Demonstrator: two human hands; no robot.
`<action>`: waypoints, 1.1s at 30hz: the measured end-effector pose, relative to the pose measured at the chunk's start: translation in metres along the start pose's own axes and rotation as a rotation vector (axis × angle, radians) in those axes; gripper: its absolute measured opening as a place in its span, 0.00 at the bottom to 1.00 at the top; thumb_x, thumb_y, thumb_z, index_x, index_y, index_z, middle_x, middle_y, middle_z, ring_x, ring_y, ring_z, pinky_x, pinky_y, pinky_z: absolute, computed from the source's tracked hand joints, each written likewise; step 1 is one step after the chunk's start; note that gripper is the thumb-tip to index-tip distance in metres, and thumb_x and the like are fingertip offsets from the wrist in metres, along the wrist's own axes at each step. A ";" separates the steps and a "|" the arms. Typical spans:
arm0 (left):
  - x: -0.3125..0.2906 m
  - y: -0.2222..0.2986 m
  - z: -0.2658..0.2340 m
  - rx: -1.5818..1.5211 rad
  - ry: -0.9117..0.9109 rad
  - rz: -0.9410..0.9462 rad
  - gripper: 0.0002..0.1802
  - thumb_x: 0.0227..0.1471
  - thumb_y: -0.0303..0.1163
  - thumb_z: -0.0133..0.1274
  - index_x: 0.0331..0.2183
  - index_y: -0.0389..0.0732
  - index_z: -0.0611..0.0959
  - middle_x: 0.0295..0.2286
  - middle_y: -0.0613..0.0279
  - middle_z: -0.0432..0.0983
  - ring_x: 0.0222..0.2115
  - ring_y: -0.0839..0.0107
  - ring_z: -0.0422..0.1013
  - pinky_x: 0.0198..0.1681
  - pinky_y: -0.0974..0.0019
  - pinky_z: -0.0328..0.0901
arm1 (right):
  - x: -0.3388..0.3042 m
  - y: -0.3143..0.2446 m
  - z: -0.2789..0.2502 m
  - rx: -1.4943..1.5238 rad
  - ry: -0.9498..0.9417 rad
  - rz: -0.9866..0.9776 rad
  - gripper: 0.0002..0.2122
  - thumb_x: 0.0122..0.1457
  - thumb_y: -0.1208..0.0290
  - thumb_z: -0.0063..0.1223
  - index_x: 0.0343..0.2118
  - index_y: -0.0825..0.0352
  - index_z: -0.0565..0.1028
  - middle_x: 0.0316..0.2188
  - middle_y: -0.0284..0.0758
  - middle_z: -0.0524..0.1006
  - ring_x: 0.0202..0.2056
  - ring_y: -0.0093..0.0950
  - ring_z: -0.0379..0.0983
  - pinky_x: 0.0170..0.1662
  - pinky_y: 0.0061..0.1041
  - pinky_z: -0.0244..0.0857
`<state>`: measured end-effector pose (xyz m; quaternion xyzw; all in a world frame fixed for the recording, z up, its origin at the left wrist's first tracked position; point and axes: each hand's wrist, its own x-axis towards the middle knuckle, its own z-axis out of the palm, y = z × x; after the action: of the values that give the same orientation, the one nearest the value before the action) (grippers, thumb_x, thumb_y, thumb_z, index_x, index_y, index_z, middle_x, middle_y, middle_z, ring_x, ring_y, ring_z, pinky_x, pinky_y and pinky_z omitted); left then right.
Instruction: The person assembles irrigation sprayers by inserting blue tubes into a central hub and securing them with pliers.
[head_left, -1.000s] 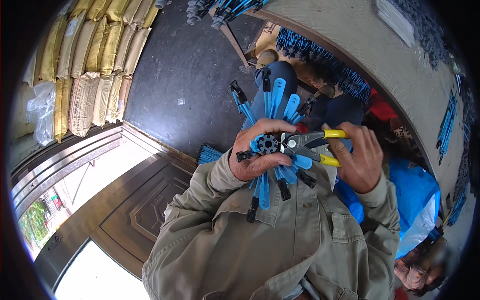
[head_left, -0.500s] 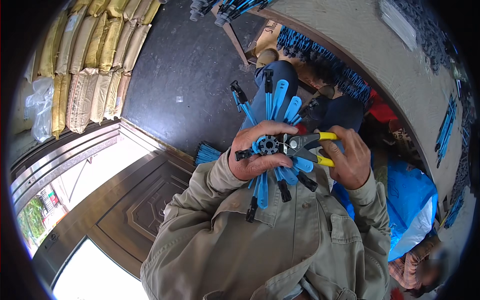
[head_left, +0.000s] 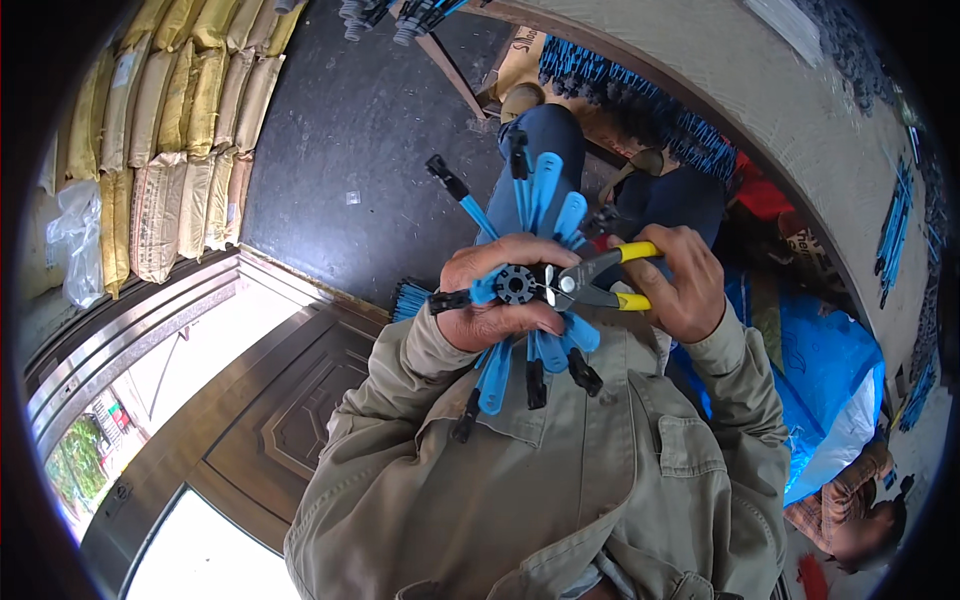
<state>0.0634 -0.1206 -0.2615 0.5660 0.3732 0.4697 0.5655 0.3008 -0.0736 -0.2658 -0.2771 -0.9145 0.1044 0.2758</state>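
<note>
My left hand (head_left: pixel 468 325) is wrapped round a bundle of flat blue plastic arms tipped with black clips. A round black slotted hub (head_left: pixel 515 284) shows between its thumb and fingers. Blue arms (head_left: pixel 548 185) fan out above and below the hand, and one black clip (head_left: pixel 450 300) sticks out to its left. In my right hand (head_left: pixel 690 285) is a pair of cutting pliers (head_left: pixel 597 280) with yellow handles spread apart. The pliers' jaws point left, close beside the hub between my left thumb and fingers. Whether they bite on anything is too small to tell.
A worktable edge (head_left: pixel 700 95) curves along the right, with blue-and-black parts (head_left: pixel 893 240) on it. More such parts (head_left: pixel 640 100) lie beneath. Stacked sacks (head_left: pixel 170 150) stand far left, above a brown door (head_left: pixel 310 430). A co-worker in a plaid sleeve (head_left: pixel 830 505) sits lower right, past blue sheeting (head_left: pixel 815 370).
Both hands, the blue-armed bundle and the pliers have shifted slightly left and up. The pliers tilt a little more, handles higher. Grips stay the same; the whole view has shifted slightly too.
</note>
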 end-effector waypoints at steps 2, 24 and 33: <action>-0.001 -0.002 0.000 0.031 0.022 0.043 0.30 0.33 0.43 0.65 0.38 0.35 0.77 0.33 0.56 0.75 0.33 0.68 0.73 0.37 0.68 0.66 | -0.002 -0.004 0.002 0.025 -0.003 0.041 0.13 0.38 0.77 0.63 0.29 0.66 0.72 0.28 0.41 0.70 0.24 0.34 0.68 0.23 0.28 0.61; 0.027 -0.020 -0.010 -0.183 -0.336 0.145 0.31 0.25 0.39 0.69 0.35 0.34 0.79 0.29 0.57 0.76 0.29 0.65 0.74 0.33 0.69 0.67 | -0.038 -0.010 -0.023 2.256 -0.876 0.782 0.21 0.60 0.52 0.41 0.25 0.69 0.69 0.26 0.36 0.71 0.24 0.24 0.70 0.25 0.19 0.62; 0.023 -0.010 -0.007 -0.135 -0.341 0.140 0.31 0.25 0.40 0.69 0.34 0.32 0.79 0.28 0.56 0.76 0.28 0.65 0.74 0.31 0.68 0.66 | -0.039 -0.032 -0.036 2.042 -0.693 0.765 0.19 0.60 0.55 0.40 0.23 0.68 0.66 0.24 0.38 0.70 0.21 0.24 0.66 0.23 0.21 0.60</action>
<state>0.0642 -0.0961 -0.2694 0.6226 0.1993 0.4291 0.6233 0.3339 -0.1201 -0.2424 -0.1401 -0.2853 0.9465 0.0554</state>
